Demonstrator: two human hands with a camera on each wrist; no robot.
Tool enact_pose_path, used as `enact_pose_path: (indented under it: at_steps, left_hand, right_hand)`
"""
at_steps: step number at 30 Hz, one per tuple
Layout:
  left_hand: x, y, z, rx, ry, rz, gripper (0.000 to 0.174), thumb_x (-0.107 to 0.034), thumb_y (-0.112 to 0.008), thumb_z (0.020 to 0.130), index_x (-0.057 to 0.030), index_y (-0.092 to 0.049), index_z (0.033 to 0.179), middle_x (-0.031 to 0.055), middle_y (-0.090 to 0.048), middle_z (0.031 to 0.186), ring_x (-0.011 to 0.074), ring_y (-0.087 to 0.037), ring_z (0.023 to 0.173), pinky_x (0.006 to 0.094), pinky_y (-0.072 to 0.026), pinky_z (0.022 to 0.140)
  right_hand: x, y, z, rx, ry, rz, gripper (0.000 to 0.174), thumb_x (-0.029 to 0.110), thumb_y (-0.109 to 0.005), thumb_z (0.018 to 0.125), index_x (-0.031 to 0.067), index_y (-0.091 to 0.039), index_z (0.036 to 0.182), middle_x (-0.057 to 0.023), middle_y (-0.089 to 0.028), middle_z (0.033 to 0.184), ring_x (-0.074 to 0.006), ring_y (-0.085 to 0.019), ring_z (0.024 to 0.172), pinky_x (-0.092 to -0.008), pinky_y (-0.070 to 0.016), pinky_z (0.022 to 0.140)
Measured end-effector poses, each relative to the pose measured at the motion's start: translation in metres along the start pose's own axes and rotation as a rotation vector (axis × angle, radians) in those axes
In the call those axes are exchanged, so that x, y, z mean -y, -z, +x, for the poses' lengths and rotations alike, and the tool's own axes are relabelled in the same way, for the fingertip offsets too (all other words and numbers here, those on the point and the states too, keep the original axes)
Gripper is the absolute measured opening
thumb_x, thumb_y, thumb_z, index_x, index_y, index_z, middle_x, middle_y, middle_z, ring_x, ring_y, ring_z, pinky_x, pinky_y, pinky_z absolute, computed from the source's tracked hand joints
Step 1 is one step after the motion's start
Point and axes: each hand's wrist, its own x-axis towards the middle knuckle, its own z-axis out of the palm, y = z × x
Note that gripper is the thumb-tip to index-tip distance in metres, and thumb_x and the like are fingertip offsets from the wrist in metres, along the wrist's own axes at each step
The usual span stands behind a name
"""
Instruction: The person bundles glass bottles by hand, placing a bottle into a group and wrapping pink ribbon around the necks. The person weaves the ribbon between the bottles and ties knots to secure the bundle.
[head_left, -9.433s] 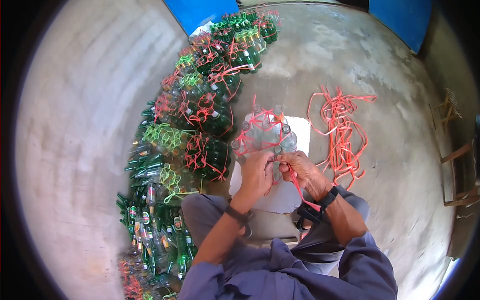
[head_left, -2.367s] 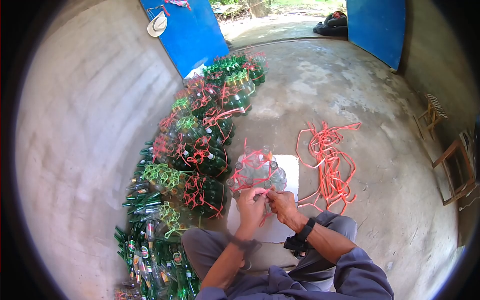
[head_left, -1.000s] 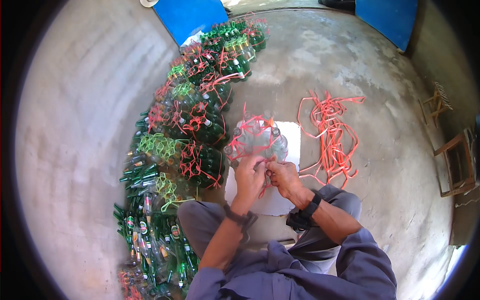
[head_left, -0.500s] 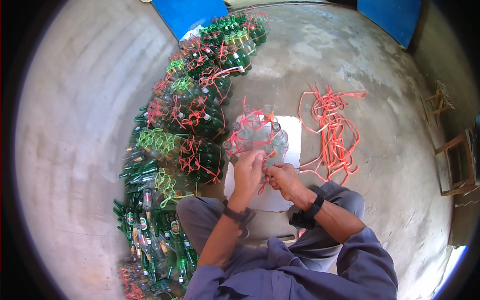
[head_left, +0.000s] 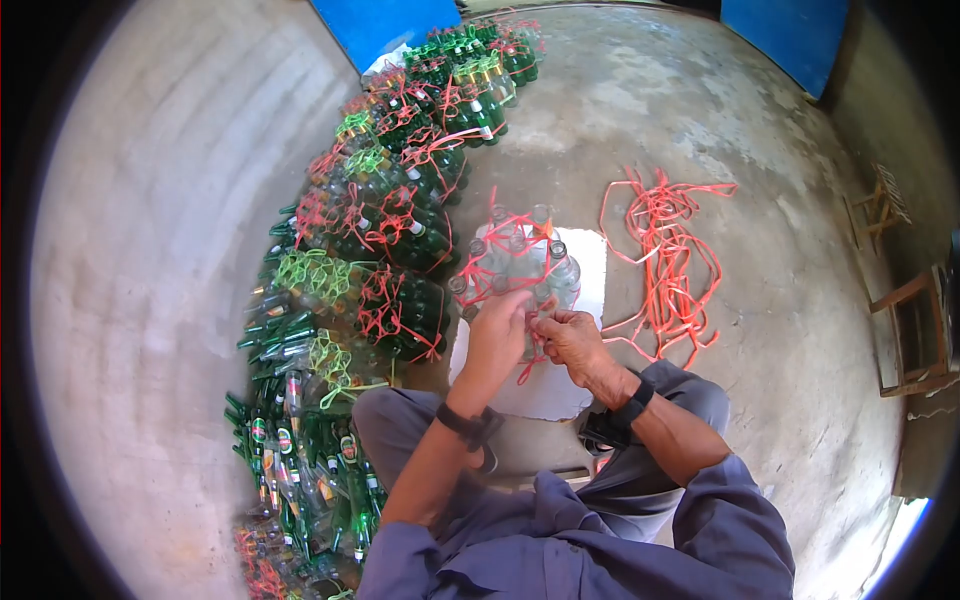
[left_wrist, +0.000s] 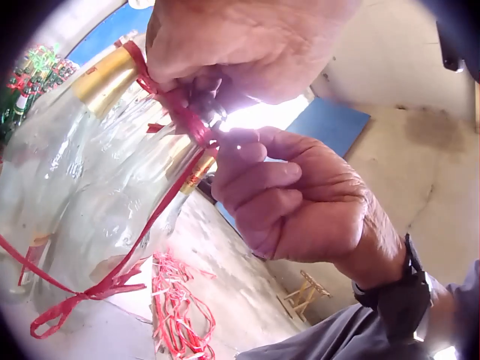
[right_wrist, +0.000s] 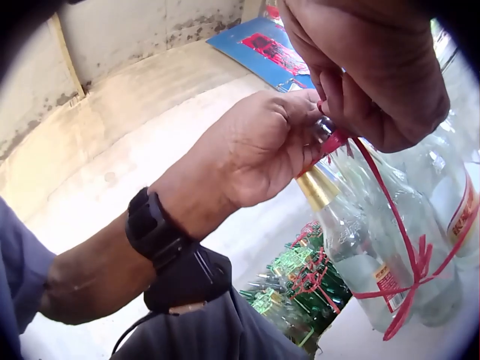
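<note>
Several clear glass bottles (head_left: 566, 270) stand upright in a cluster on a white board (head_left: 590, 330), bound around their necks and sides with red plastic strip (left_wrist: 169, 199). My left hand (head_left: 500, 335) is at the nearest bottle neck, its fingers and thumb gripping the red strip there. Close beside it, my right hand (head_left: 572, 345) pinches the strip between thumb and curled forefinger, as the left wrist view shows. A knotted bow (left_wrist: 82, 296) of the strip hangs low on the bottles' near side. The fingers partly cover the neck and the strip on it.
Loose red strips (head_left: 680, 270) lie heaped on the floor to the right. Along the left, bundled green and clear bottles (head_left: 405, 310) stand in rows, with loose bottles (head_left: 320, 480) lying nearer me. A wooden frame (head_left: 915, 335) stands at the right wall; blue door panels (head_left: 785, 40) are ahead.
A long strand hung from the right hand 9.4 seconds ago and no longer shows. Over the last second the hands have drawn slightly apart at the strip. The head view tilted up, then down.
</note>
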Motion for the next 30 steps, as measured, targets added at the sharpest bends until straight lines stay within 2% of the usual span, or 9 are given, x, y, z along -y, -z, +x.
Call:
enact_pose_path:
  at_steps: [3,6,10,12,18,21,25,27,30]
  left_hand:
    - [-0.002,0.011,0.018,0.153,-0.140,0.172,0.019,-0.001,-0.054,0.090,-0.0017,-0.066,0.105,0.0192,-0.069,0.096,0.0372,-0.065,0.088,0.0455,-0.0514,0.079]
    - [-0.012,0.016,0.027,0.225,-0.164,0.282,0.017,0.000,-0.054,0.087,-0.0023,-0.062,0.102,0.0197,-0.069,0.097,0.0410,-0.063,0.088,0.0500,-0.0499,0.080]
    - [-0.008,0.019,0.031,0.296,-0.153,0.372,0.017,-0.002,-0.055,0.089,-0.0020,-0.060,0.105,0.0192,-0.069,0.096,0.0413,-0.064,0.090,0.0493,-0.0506,0.078]
    - [-0.007,0.022,0.035,0.390,-0.055,0.267,0.018,-0.003,-0.055,0.091,-0.0029,-0.059,0.108,0.0198,-0.069,0.097,0.0405,-0.066,0.090,0.0482,-0.0516,0.077]
    - [-0.005,0.030,0.043,0.485,-0.075,0.177,0.016,-0.003,-0.056,0.093,-0.0025,-0.059,0.109,0.0201,-0.068,0.095,0.0396,-0.067,0.089,0.0459,-0.0527,0.076]
    - [-0.004,0.033,0.043,0.489,-0.146,0.172,0.018,-0.003,-0.056,0.093,-0.0022,-0.059,0.111,0.0199,-0.068,0.093,0.0397,-0.067,0.087,0.0452,-0.0526,0.076]
    - [-0.010,0.036,0.044,0.494,-0.109,0.179,0.018,-0.003,-0.058,0.091,-0.0021,-0.063,0.108,0.0199,-0.069,0.092,0.0396,-0.067,0.088,0.0452,-0.0526,0.076]
    - [-0.012,0.036,0.046,0.416,-0.297,0.344,0.017,-0.002,-0.061,0.087,-0.0011,-0.066,0.103,0.0200,-0.069,0.092,0.0396,-0.067,0.088,0.0456,-0.0527,0.077]
    - [-0.007,0.036,0.054,0.427,-0.311,0.354,0.015,0.000,-0.062,0.084,-0.0008,-0.068,0.098,0.0196,-0.070,0.091,0.0393,-0.067,0.088,0.0443,-0.0530,0.076]
  right_hand:
    - [-0.001,0.000,0.001,-0.009,0.009,-0.041,0.013,0.014,-0.071,0.091,0.0044,-0.064,0.085,-0.0003,-0.057,0.070,-0.0053,-0.042,0.049,-0.0226,-0.0276,0.043]
    - [-0.002,0.000,0.003,-0.008,0.025,-0.052,0.013,0.013,-0.071,0.090,0.0039,-0.064,0.085,-0.0005,-0.056,0.070,-0.0055,-0.042,0.049,-0.0229,-0.0272,0.042]
    - [-0.007,0.002,0.007,-0.001,0.023,-0.066,0.014,0.014,-0.071,0.090,0.0038,-0.064,0.085,-0.0003,-0.056,0.069,-0.0055,-0.041,0.049,-0.0233,-0.0266,0.043]
    - [-0.010,0.002,0.010,0.005,0.018,-0.063,0.015,0.015,-0.072,0.090,0.0037,-0.064,0.084,-0.0002,-0.056,0.069,-0.0055,-0.041,0.049,-0.0237,-0.0260,0.043]
    - [-0.009,0.002,0.008,0.005,0.011,-0.063,0.017,0.016,-0.072,0.090,0.0031,-0.065,0.083,-0.0004,-0.056,0.068,-0.0058,-0.042,0.049,-0.0239,-0.0259,0.043]
    - [-0.010,0.002,0.009,0.010,0.014,-0.052,0.016,0.016,-0.072,0.090,0.0023,-0.066,0.084,-0.0007,-0.056,0.068,-0.0060,-0.042,0.049,-0.0239,-0.0260,0.043]
    - [-0.009,0.000,0.008,0.001,0.017,-0.058,0.017,0.016,-0.072,0.089,0.0015,-0.066,0.084,-0.0011,-0.057,0.068,-0.0062,-0.042,0.049,-0.0238,-0.0261,0.043]
    - [-0.010,0.001,0.009,0.007,0.019,-0.047,0.017,0.016,-0.072,0.089,0.0013,-0.066,0.084,-0.0014,-0.057,0.068,-0.0061,-0.042,0.049,-0.0239,-0.0260,0.043]
    - [-0.010,0.002,0.008,0.006,0.013,-0.049,0.017,0.016,-0.072,0.089,0.0012,-0.065,0.083,-0.0013,-0.057,0.068,-0.0060,-0.041,0.048,-0.0240,-0.0255,0.043]
